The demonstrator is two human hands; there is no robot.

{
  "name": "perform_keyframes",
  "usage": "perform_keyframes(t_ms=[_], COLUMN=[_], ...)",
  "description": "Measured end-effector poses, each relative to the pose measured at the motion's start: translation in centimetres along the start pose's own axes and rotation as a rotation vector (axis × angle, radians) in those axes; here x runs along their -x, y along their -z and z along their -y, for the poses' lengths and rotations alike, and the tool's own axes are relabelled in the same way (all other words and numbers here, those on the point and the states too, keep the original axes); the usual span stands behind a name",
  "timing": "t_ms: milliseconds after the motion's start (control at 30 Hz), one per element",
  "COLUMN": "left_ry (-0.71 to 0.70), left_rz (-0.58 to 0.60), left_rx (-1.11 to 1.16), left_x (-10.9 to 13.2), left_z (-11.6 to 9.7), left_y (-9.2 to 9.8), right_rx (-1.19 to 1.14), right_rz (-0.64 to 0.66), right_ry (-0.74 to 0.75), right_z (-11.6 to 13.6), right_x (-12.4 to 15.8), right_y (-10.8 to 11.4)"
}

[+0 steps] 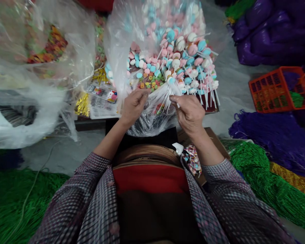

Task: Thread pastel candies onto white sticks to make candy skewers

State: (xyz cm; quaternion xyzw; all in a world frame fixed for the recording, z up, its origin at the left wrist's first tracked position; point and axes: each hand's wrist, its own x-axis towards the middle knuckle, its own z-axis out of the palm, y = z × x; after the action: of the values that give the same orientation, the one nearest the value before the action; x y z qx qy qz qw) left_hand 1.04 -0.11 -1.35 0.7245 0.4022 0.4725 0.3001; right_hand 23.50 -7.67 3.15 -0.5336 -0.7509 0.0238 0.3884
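Observation:
My left hand (135,104) is closed, its thumb and fingers pinched together beside the clear plastic bag (152,123). What lies between those fingertips is hidden. My right hand (191,113) is also closed, in a pinch, with what looks like a thin white stick at its fingertips. Loose white sticks (167,92) fan out on the plastic between both hands. Just beyond them are small ring-shaped candies (150,81) and loose pink, blue and white candies (147,66). Candy skewers (193,69) on white sticks are heaped at the back right of the table.
Large clear bags (76,40) with colourful candy rings stand at left. Gold twist ties (82,104) and printed cards (103,94) lie near the table edge. An orange crate (274,91), purple strands (271,139) and green strands (254,166) are at right. A cardboard box (215,142) sits below.

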Motion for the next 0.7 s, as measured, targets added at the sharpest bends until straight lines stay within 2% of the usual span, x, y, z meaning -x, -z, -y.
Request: perform_keyframes(t_ms=[133, 233, 367, 533, 700], left_ry=[-0.094, -0.012, 0.114, 0.123, 0.153], left_rz=[0.194, 0.312, 0.222, 0.193, 0.178], left_rx=[0.041, 0.194, 0.367, 0.431, 0.495], left_x=[0.2, 0.9, 1.1, 0.5, 0.4], left_z=[-3.6, -4.9, -4.5, -4.4, -4.3], left_y=[0.4, 0.3, 0.5, 0.8, 0.4], right_rx=[-0.297, -0.593, -0.773, -0.812, -0.846], right_rz=[-0.099, -0.049, 0.085, 0.188, 0.209], right_ry=[-0.250, -0.464, -0.591, -0.589, -0.589], right_z=[3.3, 4.2, 4.0, 4.5, 4.6], right_x=[-0.8, -1.2, -1.0, -0.3, 0.0], right_y=[0.0, -0.8, -1.7, -2.0, -2.3])
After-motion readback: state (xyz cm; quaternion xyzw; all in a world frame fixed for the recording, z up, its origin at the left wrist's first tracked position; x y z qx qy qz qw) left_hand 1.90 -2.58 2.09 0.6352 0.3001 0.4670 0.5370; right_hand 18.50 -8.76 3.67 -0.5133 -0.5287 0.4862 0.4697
